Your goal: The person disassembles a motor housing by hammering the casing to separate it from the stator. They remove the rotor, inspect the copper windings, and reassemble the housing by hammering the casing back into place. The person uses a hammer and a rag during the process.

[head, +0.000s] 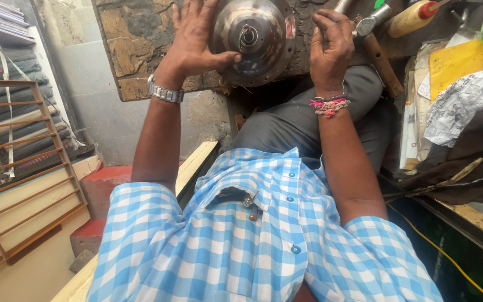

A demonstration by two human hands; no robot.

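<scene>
A person in a blue checked shirt (236,246) leans over a round metal motor housing (252,39) lying flat on a worn, chipped wooden table (135,50), the left hand (194,45) spread wide on its left flank with the thumb hooked toward the central shaft (247,36), where thin wires show; the right hand (331,47) rests at the housing's right edge, fingers (325,22) curled loosely together and pinching nothing that can be seen. Judged from this grip, the domed shell could slide or spin under the splayed palm, since only flat pressure steadies it, and the thumb so near the shaft could snag the fine wires beside it. Just beyond the right fingers lie a hammer with a wooden handle (378,53) and a yellow-handled screwdriver (412,17), close enough to be knocked by a sideways move of that hand. Farther right of them, crumpled paper (465,100), a yellow sheet (457,61) and dark cloth (465,162) crowd the surface, leaving little spare room there. A wristwatch (166,92) sits below the left fingers, thread bands (329,105) below the right; a wooden rack (23,168) stands well off to the left
</scene>
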